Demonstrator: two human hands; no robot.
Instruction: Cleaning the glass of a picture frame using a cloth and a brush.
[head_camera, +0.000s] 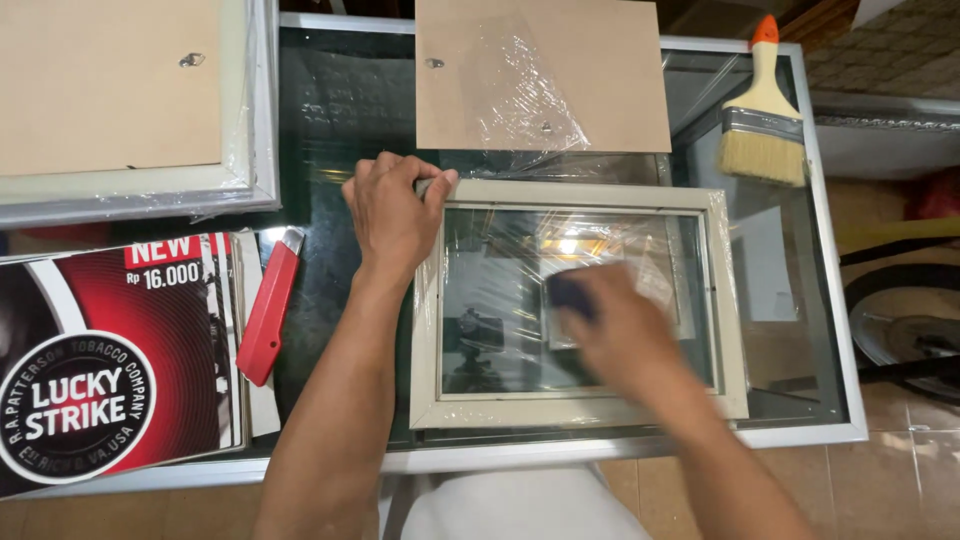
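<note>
A cream picture frame (580, 410) wrapped in clear plastic film lies on the glass table, its glass pane facing up. My left hand (392, 212) grips the frame's top left corner and holds it down. My right hand (625, 335), blurred by motion, presses a small dark pad (568, 292) against the glass pane near its middle. Reflections of a light show in the pane.
A brown backing board (600, 70) with crumpled film lies behind the frame. A paintbrush (765, 120) rests at the back right. A red utility knife (268, 310) lies left of my arm, beside red and black posters (110, 370). Another framed board (110, 90) sits back left.
</note>
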